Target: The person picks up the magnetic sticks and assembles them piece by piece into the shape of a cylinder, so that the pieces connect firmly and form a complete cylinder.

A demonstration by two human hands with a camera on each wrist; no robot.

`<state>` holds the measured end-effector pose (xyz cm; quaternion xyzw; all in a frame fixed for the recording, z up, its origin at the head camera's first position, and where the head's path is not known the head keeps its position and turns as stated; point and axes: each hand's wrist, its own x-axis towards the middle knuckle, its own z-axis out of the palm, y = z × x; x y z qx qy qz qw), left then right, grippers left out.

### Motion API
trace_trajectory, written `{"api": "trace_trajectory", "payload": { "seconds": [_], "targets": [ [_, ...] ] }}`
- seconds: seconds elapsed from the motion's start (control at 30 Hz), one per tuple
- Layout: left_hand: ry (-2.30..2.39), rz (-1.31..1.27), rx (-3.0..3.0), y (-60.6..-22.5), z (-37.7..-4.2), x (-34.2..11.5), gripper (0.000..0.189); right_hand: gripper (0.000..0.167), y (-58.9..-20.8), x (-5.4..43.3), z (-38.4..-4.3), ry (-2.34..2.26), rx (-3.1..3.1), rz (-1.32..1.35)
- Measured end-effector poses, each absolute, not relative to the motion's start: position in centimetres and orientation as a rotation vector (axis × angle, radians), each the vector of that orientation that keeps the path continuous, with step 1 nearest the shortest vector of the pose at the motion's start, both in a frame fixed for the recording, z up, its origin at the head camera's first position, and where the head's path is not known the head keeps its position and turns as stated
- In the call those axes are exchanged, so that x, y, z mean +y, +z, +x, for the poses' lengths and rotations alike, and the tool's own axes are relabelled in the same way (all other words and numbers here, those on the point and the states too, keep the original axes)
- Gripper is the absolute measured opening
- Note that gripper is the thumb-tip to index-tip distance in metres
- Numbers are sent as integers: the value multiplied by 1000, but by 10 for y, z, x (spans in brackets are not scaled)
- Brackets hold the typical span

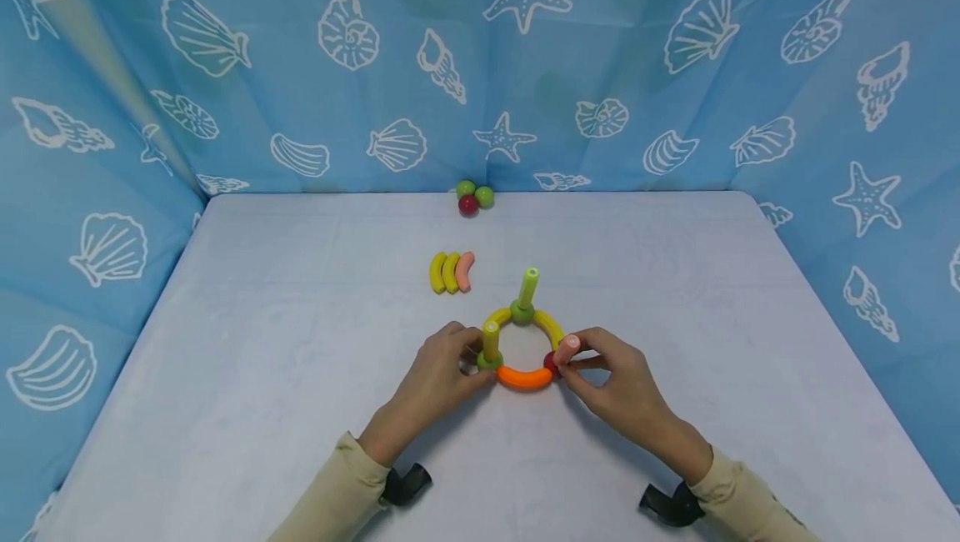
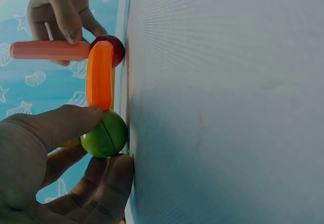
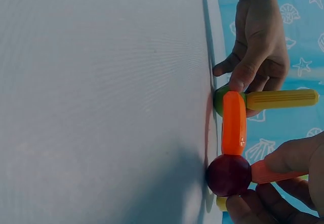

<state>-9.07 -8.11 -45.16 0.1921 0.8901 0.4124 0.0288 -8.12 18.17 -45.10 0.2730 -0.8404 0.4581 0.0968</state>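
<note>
A ring of curved pieces and balls lies on the table, with straight rods standing on its balls. My left hand (image 1: 441, 368) pinches the left green ball (image 2: 105, 135) between thumb and fingers; a yellow rod (image 3: 283, 99) rises from it. With thumb and fingers, my right hand (image 1: 624, 373) grips a salmon-pink rod (image 2: 48, 50) standing on the dark red ball (image 3: 229, 176). An orange curved piece (image 1: 525, 378) joins these two balls at the near side. At the far side, a light green rod (image 1: 528, 288) stands on another green ball (image 1: 521, 313), between two yellow curved pieces (image 1: 550, 326).
Beyond the ring, two yellow curved pieces (image 1: 443, 272) and a pink curved piece (image 1: 465, 271) lie side by side. Two green balls (image 1: 484, 197) and a red ball (image 1: 468, 206) sit at the table's back edge. A blue shell-patterned curtain (image 1: 450, 8) hangs behind.
</note>
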Motion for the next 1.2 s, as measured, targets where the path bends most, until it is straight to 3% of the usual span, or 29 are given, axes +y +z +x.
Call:
{"api": "trace_trajectory", "payload": {
  "seconds": [1.2],
  "targets": [
    [1254, 555, 2785, -450, -89, -90, 24, 44, -464, 172, -90, 1378, -2578, 730]
  ]
}}
